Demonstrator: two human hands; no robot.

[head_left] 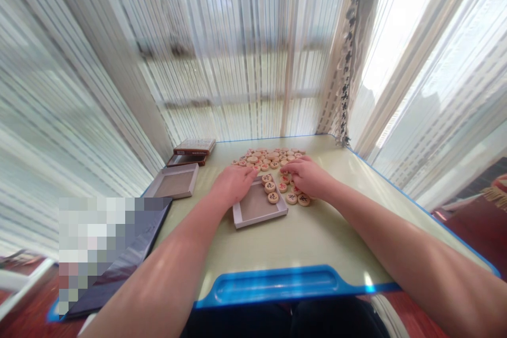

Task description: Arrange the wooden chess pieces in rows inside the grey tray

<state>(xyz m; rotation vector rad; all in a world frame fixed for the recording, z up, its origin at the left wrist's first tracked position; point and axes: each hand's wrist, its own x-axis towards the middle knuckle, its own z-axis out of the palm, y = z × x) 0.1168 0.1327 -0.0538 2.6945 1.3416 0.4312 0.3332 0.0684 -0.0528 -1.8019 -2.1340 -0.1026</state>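
Round wooden Chinese chess pieces [273,156] with red and black characters lie in a loose heap toward the far side of the table. In front of them is a shallow pale box tray [257,208]. Three pieces with black characters [270,187] lie in a row along its right side. My left hand [236,184] is at the tray's far left corner, fingers stretched toward the heap; its palm side is hidden. Over the pieces right of the tray, my right hand [307,173] reaches with fingers apart, fingertips at a piece. Several pieces lie partly under it.
Another shallow pale box part [176,182] lies at the left edge, with a brown box [194,146] behind it. A dark folder-like item [146,243], partly pixelated, is at the near left. The table [317,240] has a blue rim and front groove. Sheer curtains [245,63] hang behind.
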